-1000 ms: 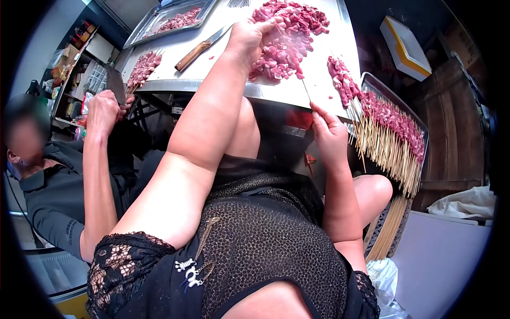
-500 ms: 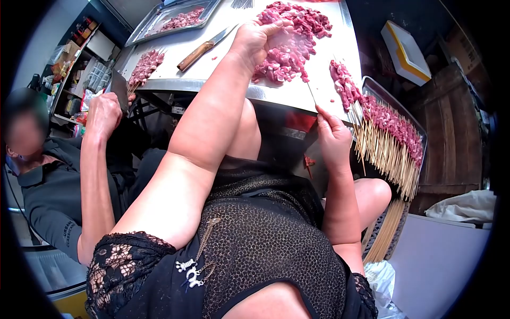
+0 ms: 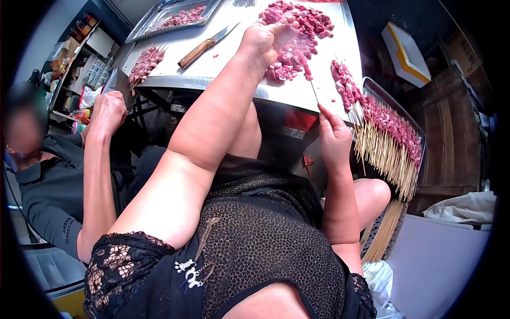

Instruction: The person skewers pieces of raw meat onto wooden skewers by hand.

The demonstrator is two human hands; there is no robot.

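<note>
My left hand (image 3: 261, 43) is at the left edge of a pile of raw meat pieces (image 3: 292, 59) on the white table (image 3: 228, 69). Its fingers are bent over the meat; whether they pinch a piece is too blurred to tell. Near the table's front edge, my right hand (image 3: 334, 127) is closed on the lower end of a thin skewer (image 3: 315, 93), whose upper end carries meat beside the pile. To the right of the pile lie several loaded skewers (image 3: 346, 90). A wooden-handled knife (image 3: 199, 52) rests on the table to the left of my left hand.
A tray (image 3: 424, 129) at the right holds many meat skewers, with bare sticks (image 3: 387, 231) below it. A metal tray of meat (image 3: 183, 18) stands at the back left. At the left, a co-worker's hand (image 3: 110, 109) holds a blade near more skewers (image 3: 146, 65).
My left hand has moved slightly right along the pile. My right hand and its skewer have shifted a little right. The co-worker's hand has moved slightly right, and its blade has tilted.
</note>
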